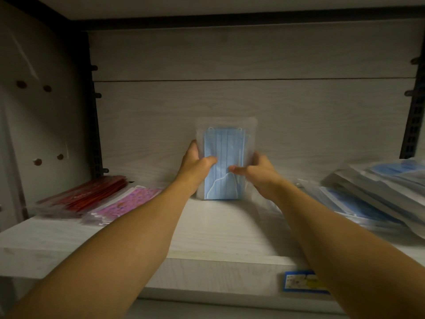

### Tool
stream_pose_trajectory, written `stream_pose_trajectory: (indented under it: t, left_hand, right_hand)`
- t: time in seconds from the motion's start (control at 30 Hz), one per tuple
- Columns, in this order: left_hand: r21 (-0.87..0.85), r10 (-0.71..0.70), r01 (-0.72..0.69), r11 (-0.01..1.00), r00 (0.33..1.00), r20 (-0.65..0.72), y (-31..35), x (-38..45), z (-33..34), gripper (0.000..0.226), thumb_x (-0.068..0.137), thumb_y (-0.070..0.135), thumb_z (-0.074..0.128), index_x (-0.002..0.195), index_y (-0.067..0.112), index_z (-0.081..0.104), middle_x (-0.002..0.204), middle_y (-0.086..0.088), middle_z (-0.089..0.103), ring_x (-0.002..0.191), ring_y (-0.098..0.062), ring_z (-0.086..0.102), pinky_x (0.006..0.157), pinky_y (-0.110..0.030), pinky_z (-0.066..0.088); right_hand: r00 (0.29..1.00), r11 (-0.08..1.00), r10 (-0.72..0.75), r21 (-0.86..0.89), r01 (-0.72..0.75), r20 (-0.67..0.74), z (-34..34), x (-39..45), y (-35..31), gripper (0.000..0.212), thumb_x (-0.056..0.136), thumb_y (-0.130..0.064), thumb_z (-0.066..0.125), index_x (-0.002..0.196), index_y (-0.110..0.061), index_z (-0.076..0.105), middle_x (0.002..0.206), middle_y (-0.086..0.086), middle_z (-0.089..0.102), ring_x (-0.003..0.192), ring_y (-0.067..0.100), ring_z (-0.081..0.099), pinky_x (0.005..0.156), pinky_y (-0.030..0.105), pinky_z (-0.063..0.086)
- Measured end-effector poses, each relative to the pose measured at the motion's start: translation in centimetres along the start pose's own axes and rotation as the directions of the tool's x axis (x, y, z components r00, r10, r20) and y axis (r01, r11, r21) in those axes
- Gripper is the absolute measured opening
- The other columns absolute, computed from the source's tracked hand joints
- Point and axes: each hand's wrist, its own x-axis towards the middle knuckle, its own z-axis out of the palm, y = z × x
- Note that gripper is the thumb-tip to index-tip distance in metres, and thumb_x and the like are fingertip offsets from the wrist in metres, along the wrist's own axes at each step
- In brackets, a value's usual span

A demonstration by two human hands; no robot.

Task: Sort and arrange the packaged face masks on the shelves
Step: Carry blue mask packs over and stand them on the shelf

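Note:
A clear pack of blue face masks (226,143) stands upright on the white shelf (220,229), leaning against the back panel. My left hand (196,163) grips its left edge, thumb across the front. My right hand (257,170) holds the right edge, thumb on the front of the pack. At the far left lie a pack of red masks (89,194) and a pack of pink patterned masks (127,202). A slanting pile of blue mask packs (377,192) fills the shelf's right side.
The shelf above (230,17) hangs low overhead. A pegboard side wall (41,111) closes the left side and a dark slotted upright (414,125) stands at the right. A blue price label (299,282) is stuck on the shelf's front edge.

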Motion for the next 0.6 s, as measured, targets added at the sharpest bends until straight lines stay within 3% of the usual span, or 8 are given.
stream_pose_trajectory:
  t: [0.07,0.13,0.3,0.43,0.5,0.6]
  left_hand:
    - [-0.006,-0.034,0.034,0.999,0.999,0.014,-0.41,-0.04,-0.05,0.049,0.063,0.022,0.069,0.111,0.030,0.058,0.111,-0.003,0.070,0.103,-0.022,0.069,0.096,-0.048,0.055]
    - [0.010,-0.065,0.065,0.998,0.997,0.039,-0.62,-0.28,-0.02,0.055,0.066,0.020,0.070,0.119,0.024,0.057,0.111,-0.004,0.070,0.104,-0.024,0.068,0.095,-0.047,0.056]
    - [0.025,-0.051,0.050,0.998,0.998,0.028,-0.82,0.21,0.18,0.041,0.085,0.001,0.069,0.117,0.023,0.055,0.111,-0.003,0.068,0.107,-0.026,0.067,0.099,-0.047,0.054]
    - [0.034,-0.093,0.092,0.995,0.995,0.029,-0.66,0.01,0.12,0.039,0.075,0.012,0.072,0.110,0.025,0.058,0.108,-0.003,0.070,0.103,-0.025,0.068,0.098,-0.048,0.055]
    - [0.032,-0.122,0.120,0.992,0.992,0.044,-0.68,-0.05,0.04,0.049,0.064,0.024,0.072,0.112,0.024,0.060,0.108,-0.004,0.072,0.102,-0.024,0.069,0.097,-0.050,0.055]
    - [0.031,-0.145,0.144,0.989,0.988,0.046,-0.60,-0.07,-0.03,0.052,0.065,0.028,0.072,0.115,0.024,0.060,0.109,-0.002,0.072,0.102,-0.024,0.069,0.097,-0.048,0.055]
  right_hand:
    - [0.998,0.999,0.045,-0.032,-0.044,0.035,0.01,-0.13,0.15,0.052,0.072,-0.011,0.090,0.112,-0.021,0.058,0.108,-0.002,0.070,0.097,0.014,0.069,0.084,0.034,0.058]
    - [0.995,0.993,0.088,-0.089,-0.084,0.044,0.11,-0.25,0.29,0.076,0.062,-0.021,0.094,0.128,-0.017,0.057,0.118,0.002,0.071,0.107,0.021,0.069,0.096,0.045,0.056]
    - [0.995,0.991,0.098,-0.093,-0.098,-0.013,0.19,-0.14,0.24,0.056,0.076,-0.008,0.086,0.123,-0.012,0.055,0.114,0.004,0.068,0.108,0.024,0.066,0.094,0.041,0.054]
    - [0.994,0.986,0.108,-0.127,-0.107,0.002,0.18,-0.08,0.48,0.059,0.076,-0.014,0.087,0.127,-0.012,0.057,0.114,0.003,0.070,0.104,0.022,0.067,0.082,0.034,0.055]
    - [0.992,0.985,0.115,-0.133,-0.108,0.053,0.30,-0.29,0.32,0.056,0.079,-0.019,0.086,0.127,-0.014,0.059,0.112,0.001,0.072,0.102,0.019,0.069,0.080,0.032,0.057]
    - [0.991,0.989,0.119,-0.094,-0.112,0.063,0.48,-0.58,0.05,0.081,0.066,-0.042,0.090,0.135,-0.018,0.056,0.119,0.001,0.072,0.107,0.022,0.070,0.093,0.044,0.057]
